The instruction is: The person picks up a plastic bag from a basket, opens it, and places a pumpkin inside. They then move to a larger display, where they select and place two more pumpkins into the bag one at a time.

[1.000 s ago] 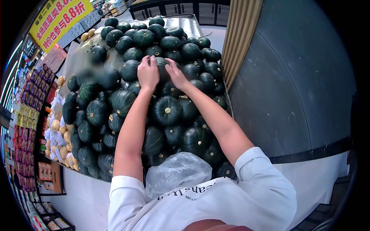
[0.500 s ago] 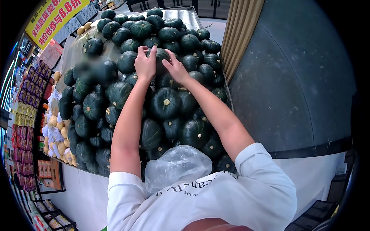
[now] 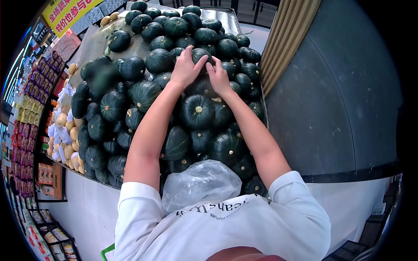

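Observation:
Both my hands are on one dark green squash (image 3: 201, 55) near the upper middle of a large pile. My left hand (image 3: 186, 69) curves round its left side, and my right hand (image 3: 218, 76) has its fingertips at its lower right. Packed around them are other dark green squashes, such as a big ribbed one (image 3: 197, 112) with a pale stem spot, just below my hands. A clear plastic bag (image 3: 201, 183) lies crumpled on the pile's near edge, against my white shirt.
Yellowish produce (image 3: 69, 143), some in white netting, lines the left edge of the stand. Packaged goods fill a shelf (image 3: 32, 126) farther left. A slatted wooden panel (image 3: 287, 39) and a dark grey surface (image 3: 322, 100) are on the right. A yellow sign (image 3: 72, 15) hangs top left.
The view has shifted, so the pile appears farther right. My hands remain on a squash, now seen slightly higher between them, and my right hand has turned more upright.

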The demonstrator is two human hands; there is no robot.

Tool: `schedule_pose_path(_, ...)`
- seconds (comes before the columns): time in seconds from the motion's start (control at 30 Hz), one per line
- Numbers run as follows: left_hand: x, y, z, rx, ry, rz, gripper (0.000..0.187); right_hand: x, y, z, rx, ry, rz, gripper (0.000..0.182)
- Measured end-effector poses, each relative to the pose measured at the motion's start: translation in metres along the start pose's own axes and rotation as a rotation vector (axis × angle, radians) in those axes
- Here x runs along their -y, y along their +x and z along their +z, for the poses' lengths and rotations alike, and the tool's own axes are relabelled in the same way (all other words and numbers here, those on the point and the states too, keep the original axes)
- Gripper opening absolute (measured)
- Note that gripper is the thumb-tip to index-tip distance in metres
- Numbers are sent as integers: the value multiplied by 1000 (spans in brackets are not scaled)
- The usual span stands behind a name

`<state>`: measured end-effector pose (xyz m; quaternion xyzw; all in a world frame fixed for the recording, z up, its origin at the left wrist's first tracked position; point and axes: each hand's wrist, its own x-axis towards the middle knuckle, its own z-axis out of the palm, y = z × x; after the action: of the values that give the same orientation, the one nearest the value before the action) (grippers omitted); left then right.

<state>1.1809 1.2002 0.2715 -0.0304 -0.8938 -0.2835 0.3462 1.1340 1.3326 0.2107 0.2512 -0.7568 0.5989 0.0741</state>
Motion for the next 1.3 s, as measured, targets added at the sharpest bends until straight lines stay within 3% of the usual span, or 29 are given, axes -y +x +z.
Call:
schedule_pose_path(0.07,2,0,4,14,20,59,57,-4,4,6,-41,53,56,56)
schedule_pose_path(0.3,-1,-3,7,-37,30,-53,53,17,31,4,-113,161,91,60)
schedule_pose_path(0.37,-7,-4,2,-22,38,-141,55,16,46,21,-107,201,79,62)
schedule_pose_path(0.47,-12,-2,-2,53,90,-255,57,32,44,25,-163,164,229,56)
schedule_pose_path(0.57,-1,2,-1,128,30,-295,71,27,39,28,-222,134,172,53)
schedule_pose_path(0.77,1,3,-1,143,-3,-358,78,29,36,25,-213,127,100,55)
schedule_pose_path(0.8,-3,4,-5,193,-30,-413,70,30,36,24,-213,128,77,55)
schedule_pose_path(0.97,6,2,-3,274,-254,-316,50,32,35,22,-257,86,73,58)
schedule_pose_path(1.0,8,1,-1,282,-240,-268,51,34,35,22,-266,63,81,58)
schedule_pose_path(1.1,12,2,6,305,-447,-485,64,37,36,25,-304,4,80,57)
schedule_pose_path(1.17,21,2,7,335,-513,-528,77,36,39,27,-319,-21,37,57)
schedule_pose_path(1.23,-4,-1,-2,342,-859,-652,81,34,40,28,-370,1,-82,55)
schedule_pose_path(1.3,33,-2,23,314,-808,-618,80,31,43,28,-389,-13,-163,52)
